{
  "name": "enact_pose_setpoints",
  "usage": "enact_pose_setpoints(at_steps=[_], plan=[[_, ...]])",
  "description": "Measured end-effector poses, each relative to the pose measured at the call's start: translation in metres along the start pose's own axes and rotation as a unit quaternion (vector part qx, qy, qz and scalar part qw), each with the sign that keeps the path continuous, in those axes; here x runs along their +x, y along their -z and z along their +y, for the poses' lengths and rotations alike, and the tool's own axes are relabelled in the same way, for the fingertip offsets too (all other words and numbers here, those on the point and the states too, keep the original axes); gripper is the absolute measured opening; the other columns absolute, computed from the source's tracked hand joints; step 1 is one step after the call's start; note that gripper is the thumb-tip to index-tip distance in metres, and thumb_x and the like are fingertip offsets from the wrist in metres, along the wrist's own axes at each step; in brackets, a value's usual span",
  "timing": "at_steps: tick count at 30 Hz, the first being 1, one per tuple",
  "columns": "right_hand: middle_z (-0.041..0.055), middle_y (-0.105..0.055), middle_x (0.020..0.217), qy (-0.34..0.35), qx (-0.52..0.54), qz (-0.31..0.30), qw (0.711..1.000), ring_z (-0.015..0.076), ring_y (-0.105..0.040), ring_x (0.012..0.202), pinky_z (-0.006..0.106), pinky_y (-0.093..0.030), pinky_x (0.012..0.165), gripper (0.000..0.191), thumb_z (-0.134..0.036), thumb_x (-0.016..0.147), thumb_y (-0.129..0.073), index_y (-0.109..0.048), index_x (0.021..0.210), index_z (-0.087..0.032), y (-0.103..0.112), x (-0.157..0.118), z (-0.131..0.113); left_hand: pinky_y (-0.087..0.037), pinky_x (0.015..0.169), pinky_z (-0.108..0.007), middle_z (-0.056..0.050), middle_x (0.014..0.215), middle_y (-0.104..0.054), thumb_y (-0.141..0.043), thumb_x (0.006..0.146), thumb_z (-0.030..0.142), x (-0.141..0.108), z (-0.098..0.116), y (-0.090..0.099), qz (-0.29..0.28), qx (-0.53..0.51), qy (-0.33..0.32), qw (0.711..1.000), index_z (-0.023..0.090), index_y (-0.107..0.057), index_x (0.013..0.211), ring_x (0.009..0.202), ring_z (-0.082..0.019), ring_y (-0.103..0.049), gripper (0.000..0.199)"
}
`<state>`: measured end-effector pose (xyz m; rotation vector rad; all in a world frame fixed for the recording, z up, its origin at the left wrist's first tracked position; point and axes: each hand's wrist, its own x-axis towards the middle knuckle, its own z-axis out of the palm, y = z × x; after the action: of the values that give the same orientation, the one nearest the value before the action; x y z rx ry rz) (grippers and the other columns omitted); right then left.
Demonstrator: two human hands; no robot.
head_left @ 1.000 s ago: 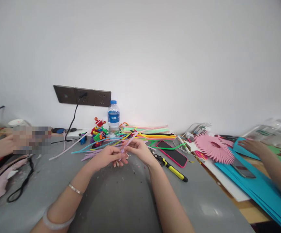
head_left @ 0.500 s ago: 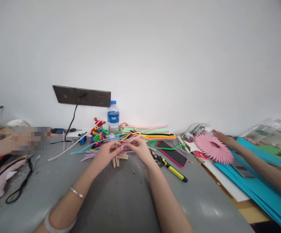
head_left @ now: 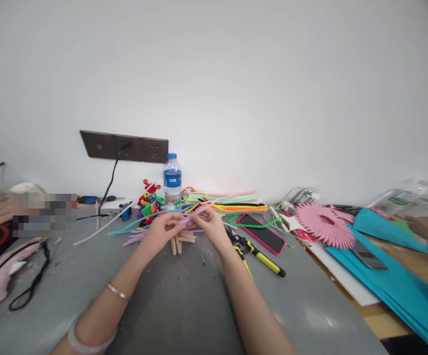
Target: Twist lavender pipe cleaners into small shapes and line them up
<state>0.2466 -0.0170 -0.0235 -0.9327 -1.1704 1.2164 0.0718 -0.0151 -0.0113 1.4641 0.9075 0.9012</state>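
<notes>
Both hands meet over the grey table, in front of the water bottle (head_left: 172, 180). A light purple pipe cleaner (head_left: 186, 220) runs between them, pointing up to the right. My left hand (head_left: 163, 232) is closed, thumb and fingers pinching the strand. My right hand (head_left: 213, 230) pinches it a little further along with its fingertips. Just below the hands lie some wooden sticks (head_left: 177, 246), partly covered. More purple pipe cleaners (head_left: 136, 237) stick out beside my left hand. Yellow-and-black pliers (head_left: 266, 259) lie right of my right wrist, one handle partly behind the arm.
Bundles of coloured pipe cleaners (head_left: 232, 199) lie against the wall. A phone in a pink case (head_left: 267, 236) sits to the right. Beyond are a pleated pink paper wheel (head_left: 310, 217) and blue sheets (head_left: 395, 296). Other people's hands are at both sides.
My right hand has shifted slightly right, and more of the purple strand shows between my hands. At the right, another person's hand has left the pink wheel; the person's hand at the left has drawn back.
</notes>
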Motion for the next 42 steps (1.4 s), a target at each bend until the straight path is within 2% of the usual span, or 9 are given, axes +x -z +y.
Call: enact_pose_setpoints(at_steps=[4,9,17,24,28,31,34,38,42], plan=[[0.0007,-0.068,0.069,-0.006,-0.013,-0.010,1.000,0.0163,-0.067,0.061,0.029,-0.056,0.061,0.028,-0.040,0.068,-0.077,-0.061,0.077,-0.018,-0.001,-0.001,-0.003,-0.048,0.056,-0.026,-0.005,0.074,-0.072,-0.072,0.073,0.044,0.001,-0.002,0.002,0.030,0.027,-0.029,0.999,0.015,-0.061,0.087,0.064,-0.020,-0.068,0.034],[0.0004,-0.068,0.068,-0.021,-0.034,-0.056,0.998,0.0143,-0.066,0.060,0.026,-0.053,0.058,0.028,-0.038,0.068,-0.077,-0.064,0.080,-0.017,-0.004,-0.005,-0.007,-0.045,0.054,-0.023,-0.005,0.076,-0.071,-0.068,0.076,0.044,0.000,0.001,0.004,0.004,0.031,-0.029,0.999,0.015,-0.061,0.089,0.063,-0.017,-0.066,0.032],[-0.0022,-0.063,0.057,-0.031,-0.039,-0.016,0.999,0.0114,-0.057,0.049,0.024,-0.049,0.052,0.028,-0.039,0.065,-0.077,-0.062,0.072,-0.017,-0.003,-0.004,-0.006,-0.049,0.058,-0.024,-0.005,0.086,-0.069,-0.061,0.081,0.051,0.001,0.002,0.007,0.055,0.037,-0.055,0.996,0.016,-0.066,0.086,0.079,-0.020,-0.064,0.036],[-0.0031,-0.062,0.055,-0.058,-0.002,-0.005,0.998,0.0111,-0.057,0.050,0.024,-0.046,0.053,0.030,-0.038,0.061,-0.080,-0.060,0.069,-0.017,-0.001,-0.003,-0.006,-0.054,0.072,-0.031,-0.005,0.086,-0.072,-0.071,0.073,0.042,0.003,-0.002,0.008,0.041,0.038,-0.061,0.997,0.017,-0.069,0.089,0.080,-0.021,-0.066,0.030],[-0.0033,-0.063,0.053,-0.065,0.010,0.003,0.998,0.0105,-0.056,0.048,0.023,-0.044,0.052,0.030,-0.038,0.060,-0.079,-0.059,0.069,-0.017,-0.002,-0.003,-0.004,-0.053,0.075,-0.033,-0.006,0.082,-0.072,-0.071,0.071,0.037,0.002,-0.001,0.007,0.080,0.068,-0.079,0.991,0.016,-0.069,0.082,0.077,-0.022,-0.066,0.024],[-0.0040,-0.062,0.052,-0.075,0.030,0.000,0.997,0.0091,-0.055,0.047,0.021,-0.042,0.051,0.030,-0.036,0.061,-0.079,-0.057,0.068,-0.017,-0.003,-0.003,-0.004,-0.051,0.078,-0.033,-0.006,0.082,-0.072,-0.069,0.074,0.035,0.001,-0.001,0.007,0.118,0.111,-0.104,0.981,0.017,-0.069,0.077,0.080,-0.022,-0.066,0.018],[-0.0056,-0.060,0.053,-0.087,0.060,-0.003,0.994,0.0074,-0.053,0.047,0.020,-0.040,0.050,0.030,-0.033,0.060,-0.079,-0.054,0.067,-0.018,-0.004,-0.004,-0.005,-0.050,0.081,-0.034,-0.006,0.086,-0.072,-0.064,0.079,0.034,0.001,-0.002,0.007,0.132,0.132,-0.141,0.972,0.018,-0.071,0.080,0.085,-0.023,-0.065,0.018],[-0.0064,-0.059,0.055,-0.095,0.078,-0.010,0.992,0.0067,-0.050,0.046,0.020,-0.037,0.049,0.031,-0.030,0.059,-0.079,-0.051,0.065,-0.019,-0.004,-0.004,-0.006,-0.051,0.075,-0.031,-0.007,0.086,-0.072,-0.060,0.084,0.031,0.001,-0.002,0.009,0.136,0.149,-0.187,0.961,0.018,-0.073,0.083,0.086,-0.022,-0.065,0.018],[-0.0065,-0.058,0.053,-0.086,0.086,-0.017,0.992,0.0067,-0.048,0.046,0.020,-0.035,0.048,0.029,-0.031,0.060,-0.079,-0.052,0.064,-0.018,-0.003,-0.003,-0.005,-0.051,0.078,-0.031,-0.006,0.086,-0.074,-0.060,0.085,0.027,0.000,-0.001,0.010,0.114,0.211,-0.242,0.940,0.019,-0.073,0.084,0.085,-0.021,-0.067,0.016]])
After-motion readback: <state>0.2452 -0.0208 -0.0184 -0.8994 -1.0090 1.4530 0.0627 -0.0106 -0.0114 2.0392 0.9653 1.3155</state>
